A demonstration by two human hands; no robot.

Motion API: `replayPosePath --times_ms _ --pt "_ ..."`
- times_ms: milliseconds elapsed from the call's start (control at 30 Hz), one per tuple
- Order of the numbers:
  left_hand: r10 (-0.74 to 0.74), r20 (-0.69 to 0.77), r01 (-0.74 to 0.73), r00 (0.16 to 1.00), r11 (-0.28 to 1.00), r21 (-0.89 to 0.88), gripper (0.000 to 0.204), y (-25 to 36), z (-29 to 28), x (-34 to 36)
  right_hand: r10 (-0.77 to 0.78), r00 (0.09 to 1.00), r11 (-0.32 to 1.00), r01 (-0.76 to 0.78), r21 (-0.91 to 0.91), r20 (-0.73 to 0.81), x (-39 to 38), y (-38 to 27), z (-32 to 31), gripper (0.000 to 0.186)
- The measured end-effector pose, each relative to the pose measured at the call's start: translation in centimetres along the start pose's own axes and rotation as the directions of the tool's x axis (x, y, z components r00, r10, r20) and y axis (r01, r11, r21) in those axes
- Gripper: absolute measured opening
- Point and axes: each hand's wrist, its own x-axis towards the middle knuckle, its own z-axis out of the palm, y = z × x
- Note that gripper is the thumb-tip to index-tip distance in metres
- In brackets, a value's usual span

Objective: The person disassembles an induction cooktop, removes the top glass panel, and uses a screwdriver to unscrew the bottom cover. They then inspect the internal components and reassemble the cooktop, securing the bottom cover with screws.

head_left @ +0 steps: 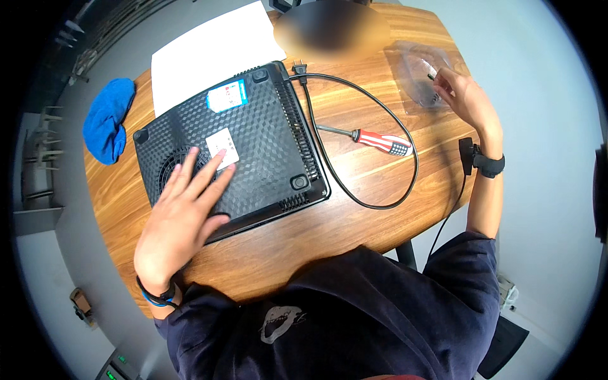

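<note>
Here, appliance [256, 174] near table edge [115, 212]

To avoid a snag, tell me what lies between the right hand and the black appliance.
The cord loops across that gap, the screwdriver mostly inside the loop; the right hand is at the clear tray.

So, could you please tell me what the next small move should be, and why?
Perhaps dip the right hand into the clear dish: its fingertips are at the dish's right side, while the left hand lies spread on the black appliance.
</note>
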Motion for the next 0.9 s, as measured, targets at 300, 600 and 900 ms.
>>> replayPosePath --times_ms 300,600,900 --pt "-0.316 -0.065 0.311 0.947 0.948 -0.074 0.104 -5.0 -0.7 -2.8 0.298 0.917 0.951 -0.260 -0.169 0.267 1.9 4.4 2.5 0.030" --pt "-0.331 -0.040 0.308 0.943 0.911 -0.276 0.113 -10.2 0.1 -3.8 0.279 0.924 0.949 -0.223 -0.225 0.260 3.6 5.6 3.5 0.028" --pt "-0.320 -0.054 0.295 0.946 0.916 -0.274 0.114 -10.4 0.4 -3.8 0.258 0.909 0.957 -0.194 -0.214 0.328 4.7 6.4 3.8 0.024"
